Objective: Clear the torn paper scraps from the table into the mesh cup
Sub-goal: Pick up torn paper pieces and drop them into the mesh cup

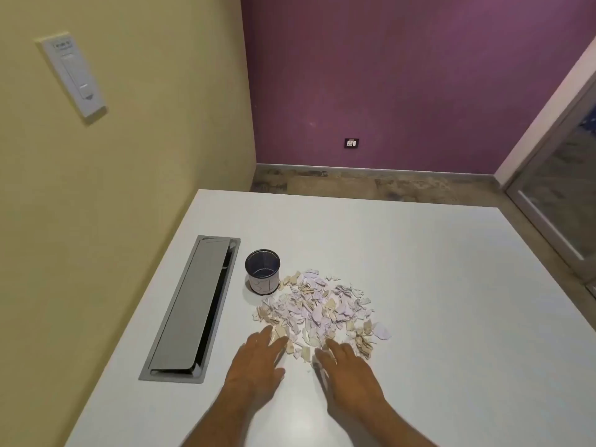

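1. White and smooth, the flat tabletop (435, 269) carries a loose heap of torn paper scraps (319, 309), pale lilac and cream, spread across its middle.
2. Just left of the heap's far edge stands the small dark mesh cup (262, 271), upright, with a few white pieces showing through its lower wall. The nearest scraps lie just beside its base.
3. Left of the cup, a long grey metal cable hatch (190, 309) is set into the tabletop, its lid slightly raised along the right side.
4. The left hand (258, 362) lies palm down at the near-left edge of the heap, fingers straight and slightly spread, tips on the cream scraps.
5. The right hand (346, 371) lies palm down at the near edge, fingers extended and blurred, tips at the scraps; neither hand grips anything.
6. Behind are a yellow wall with a white switch plate (72, 74) and a purple wall.
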Demonstrator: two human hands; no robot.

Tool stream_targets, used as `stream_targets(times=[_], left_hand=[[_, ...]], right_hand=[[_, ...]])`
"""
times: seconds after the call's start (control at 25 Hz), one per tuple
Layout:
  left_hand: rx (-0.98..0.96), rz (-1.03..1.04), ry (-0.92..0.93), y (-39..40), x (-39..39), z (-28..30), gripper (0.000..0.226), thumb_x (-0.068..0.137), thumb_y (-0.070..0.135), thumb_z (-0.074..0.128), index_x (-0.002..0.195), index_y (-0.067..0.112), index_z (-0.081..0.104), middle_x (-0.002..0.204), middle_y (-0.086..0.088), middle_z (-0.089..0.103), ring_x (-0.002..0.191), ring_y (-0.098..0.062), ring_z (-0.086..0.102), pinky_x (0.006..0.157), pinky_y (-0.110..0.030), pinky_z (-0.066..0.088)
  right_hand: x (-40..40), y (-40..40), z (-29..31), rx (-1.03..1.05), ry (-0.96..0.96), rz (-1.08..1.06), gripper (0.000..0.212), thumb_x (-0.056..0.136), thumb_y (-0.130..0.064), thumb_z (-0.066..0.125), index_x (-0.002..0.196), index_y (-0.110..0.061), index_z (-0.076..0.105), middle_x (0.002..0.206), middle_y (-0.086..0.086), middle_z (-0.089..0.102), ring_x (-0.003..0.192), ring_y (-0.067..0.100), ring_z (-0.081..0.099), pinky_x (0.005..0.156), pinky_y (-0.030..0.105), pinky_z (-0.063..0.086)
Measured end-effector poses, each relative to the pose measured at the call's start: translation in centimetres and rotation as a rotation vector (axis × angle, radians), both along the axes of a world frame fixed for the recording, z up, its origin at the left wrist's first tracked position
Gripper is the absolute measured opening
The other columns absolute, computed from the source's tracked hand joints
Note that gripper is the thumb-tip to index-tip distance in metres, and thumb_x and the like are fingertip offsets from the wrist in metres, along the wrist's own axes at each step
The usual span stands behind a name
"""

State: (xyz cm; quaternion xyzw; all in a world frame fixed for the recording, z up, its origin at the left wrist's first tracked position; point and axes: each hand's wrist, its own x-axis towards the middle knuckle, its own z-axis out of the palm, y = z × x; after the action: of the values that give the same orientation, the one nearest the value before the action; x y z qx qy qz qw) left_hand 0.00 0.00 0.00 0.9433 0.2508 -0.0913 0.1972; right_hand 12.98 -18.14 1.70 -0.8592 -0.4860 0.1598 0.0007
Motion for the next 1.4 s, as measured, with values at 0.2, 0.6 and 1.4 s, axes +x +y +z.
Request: stream_targets(times=[0.2, 0.6, 1.4], left_hand=[[0.018, 0.071, 0.037, 0.4, 1.4, -1.6, 0.056, 0.09, 0.05, 0.048, 0.142, 0.042, 0.027, 0.159, 0.003, 0.014, 0.141, -0.022, 0.02, 0.108, -0.037, 0.039], [0.175, 0.029, 0.08, -0.1, 4.1, -3.4, 0.049, 0.087, 0.06, 0.044, 0.13, 0.035, 0.042, 0.141, 0.002, 0.041, 0.112, -0.026, 0.045, 0.086, -0.035, 0.047], [-0.436, 0.484, -0.393, 2.9, 3.4, -2.3, 0.019, 0.053, 0.014, 0.064, 0.051, 0.033, 0.063, 0.068, 0.017, 0.068, 0.062, -0.001, 0.064, 0.057, -0.022, 0.055]], right_hand=[[-0.8, 1.5, -2.4, -0.082, -0.104, 0.127, 0.066, 0.063, -0.027, 0.082, 0.125, -0.026, 0.058, 0.131, 0.013, 0.062, 0.105, 0.032, 0.065, 0.056, 0.039, 0.059], [0.9, 3.2, -3.7, 0.019, -0.175, 0.259, 0.031, 0.048, -0.032, 0.087, 0.072, -0.022, 0.07, 0.068, -0.005, 0.063, 0.063, 0.015, 0.061, 0.029, 0.024, 0.039], [4.8, 8.3, 4.7, 0.514, 0.739, -0.658, 0.03, 0.073, 0.005, 0.076, 0.068, -0.025, 0.079, 0.068, -0.008, 0.076, 0.065, 0.005, 0.072, 0.063, 0.016, 0.057]])
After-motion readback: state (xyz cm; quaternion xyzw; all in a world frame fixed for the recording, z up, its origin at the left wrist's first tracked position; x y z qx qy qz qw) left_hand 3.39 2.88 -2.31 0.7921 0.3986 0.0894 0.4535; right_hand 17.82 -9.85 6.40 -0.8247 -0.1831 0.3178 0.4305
